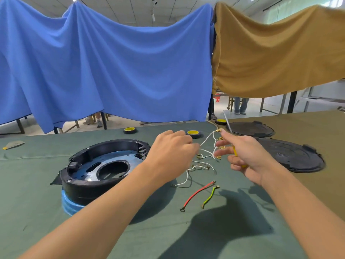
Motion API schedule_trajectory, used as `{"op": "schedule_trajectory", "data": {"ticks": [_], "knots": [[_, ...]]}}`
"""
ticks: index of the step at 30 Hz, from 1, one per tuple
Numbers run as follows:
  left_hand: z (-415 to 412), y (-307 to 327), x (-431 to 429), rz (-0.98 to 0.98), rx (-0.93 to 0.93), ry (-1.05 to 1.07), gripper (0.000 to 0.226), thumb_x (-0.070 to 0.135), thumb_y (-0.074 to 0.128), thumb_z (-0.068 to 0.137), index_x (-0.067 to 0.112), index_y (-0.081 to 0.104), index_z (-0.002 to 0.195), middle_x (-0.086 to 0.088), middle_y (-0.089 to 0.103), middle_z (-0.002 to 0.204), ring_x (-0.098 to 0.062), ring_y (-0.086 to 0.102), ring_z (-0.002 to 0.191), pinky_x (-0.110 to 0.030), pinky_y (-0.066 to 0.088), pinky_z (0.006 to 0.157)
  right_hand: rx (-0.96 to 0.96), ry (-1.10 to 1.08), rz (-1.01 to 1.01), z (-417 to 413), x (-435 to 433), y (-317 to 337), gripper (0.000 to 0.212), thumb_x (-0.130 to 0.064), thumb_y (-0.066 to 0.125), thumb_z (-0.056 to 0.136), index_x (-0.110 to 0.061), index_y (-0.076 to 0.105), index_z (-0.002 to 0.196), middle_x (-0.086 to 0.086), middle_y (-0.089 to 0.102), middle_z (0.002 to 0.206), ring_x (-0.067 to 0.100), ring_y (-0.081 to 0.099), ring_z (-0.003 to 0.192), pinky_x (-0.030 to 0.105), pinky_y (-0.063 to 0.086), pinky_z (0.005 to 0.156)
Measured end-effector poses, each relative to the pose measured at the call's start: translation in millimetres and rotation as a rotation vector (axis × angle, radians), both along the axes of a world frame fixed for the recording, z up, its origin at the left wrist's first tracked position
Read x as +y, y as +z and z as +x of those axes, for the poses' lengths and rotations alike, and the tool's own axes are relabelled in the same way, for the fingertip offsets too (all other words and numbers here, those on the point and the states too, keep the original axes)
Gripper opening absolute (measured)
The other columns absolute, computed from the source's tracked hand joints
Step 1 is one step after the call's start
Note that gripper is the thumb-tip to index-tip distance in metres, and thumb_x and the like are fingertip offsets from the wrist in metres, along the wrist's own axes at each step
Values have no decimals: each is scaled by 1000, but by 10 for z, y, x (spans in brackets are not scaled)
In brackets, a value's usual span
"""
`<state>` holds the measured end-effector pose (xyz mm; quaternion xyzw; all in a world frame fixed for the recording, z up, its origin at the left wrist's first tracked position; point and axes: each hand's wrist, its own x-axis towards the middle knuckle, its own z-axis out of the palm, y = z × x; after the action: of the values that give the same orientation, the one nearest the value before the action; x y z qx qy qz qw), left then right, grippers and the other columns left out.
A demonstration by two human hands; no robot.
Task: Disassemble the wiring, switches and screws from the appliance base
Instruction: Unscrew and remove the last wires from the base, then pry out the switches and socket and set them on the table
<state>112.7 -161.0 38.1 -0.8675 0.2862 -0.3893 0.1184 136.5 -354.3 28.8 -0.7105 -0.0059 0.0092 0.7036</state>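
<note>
White wires [207, 144] strung between left hand [171, 154], right hand [246, 156]

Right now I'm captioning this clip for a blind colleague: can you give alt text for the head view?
Two bare hands hold a bundle of white wires with brass terminals above a green table: the left hand pinches them, the right hand steadies the ends. A round black appliance base sits at left; a red wire and a green wire lie nearby.

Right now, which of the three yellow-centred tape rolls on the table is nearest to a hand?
The middle roll, just beyond the left hand. The far-left roll and the far-right roll sit clearly farther away.
</note>
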Motion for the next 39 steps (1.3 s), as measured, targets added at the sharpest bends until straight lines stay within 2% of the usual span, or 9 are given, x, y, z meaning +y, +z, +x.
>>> {"op": "schedule_trajectory", "data": {"ticks": [3, 6, 12, 16, 20, 24, 32, 36, 39], "knots": [[3, -51, -67, 24, -12, 30, 20, 19, 86, 62, 24, 67, 60, 8, 52, 54, -16, 51, 54, -25, 38, 46, 59, 87, 139, -8, -28, 2, 62, -59, 64, 78, 0, 64, 98, 16, 71, 76, 6, 24, 33, 18, 21, 33], [-2, -94, -122, 13, -33, 35, 20, 19, 85, 61, 22, 65, 58, 6, 51, 54, -17, 51, 54, -25, 33, 48, 24, 162, 61, -38, 8, -6, 63, -54, 75, 63, -3, 67, 100, 12, 70, 78, 6, 25, 36, 18, 23, 36], [-12, -160, -116, -55, -23, 24, 13, 20, 80, 69, 23, 68, 65, 7, 55, 57, -17, 55, 57, -27, 39, 48, -4, 127, 31, -11, 47, -87, 23, -11, 75, 79, -4, 64, 98, 13, 72, 74, 5, 31, 35, 18, 28, 33], [-2, -207, -21, -76, -29, 5, 18, 35, 75, 80, 18, 71, 85, 7, 62, 68, -20, 60, 69, -31, 42, 58, 10, 78, 9, 34, -22, -119, 15, -3, 70, 83, -3, 64, 96, 14, 72, 74, 6, 30, 35, 17, 27, 34], [54, -242, 128, -63, 93, 108, 33, 48, 57, 90, 21, 67, 107, 8, 66, 103, -18, 57, 99, -32, 39, 78, 25, -30, 14, 94, -169, -96, 10, -4, 69, 83, -5, 62, 90, 15, 72, 73, 5, 26, 34, 17, 24, 33], [133, -342, 276, -88, 211, 172, 41, 46, 49, 94, 23, 55, 127, 11, 45, 141, -15, 43, 124, -32, 36, 93, 33, -159, -68, 142, -297, -152, 5, -3, 69, 84, -5, 64, 85, 16, 71, 74, 3, 31, 29, 17, 23, 35], [116, -447, 450, -51, 281, 240, 34, 44, 41, 96, 26, 60, 118, 11, 51, 132, -14, 43, 120, -31, 33, 95, 112, -157, -200, 246, -472, -294, 10, -3, 70, 83, -3, 65, 92, 13, 70, 65, 5, 33, 31, 16, 24, 34], [122, -445, 457, -61, 308, 212, 34, 44, 40, 97, 27, 63, 115, 11, 55, 127, -13, 44, 118, -31, 33, 94, 57, -136, -356, 249, -456, -394, 7, -4, 67, 87, -2, 66, 93, 14, 69, 65, 5, 48, 37, 18, 25, 34], [118, -448, 470, -70, 302, 189, 34, 44, 40, 98, 28, 64, 115, 12, 55, 128, -13, 44, 118, -31, 33, 95, -23, -129, -510, 248, -435, -455, 4, -10, 68, 87, -8, 69, 84, 9, 69, 64, 7, 47, 42, 21, 29, 39]]}}
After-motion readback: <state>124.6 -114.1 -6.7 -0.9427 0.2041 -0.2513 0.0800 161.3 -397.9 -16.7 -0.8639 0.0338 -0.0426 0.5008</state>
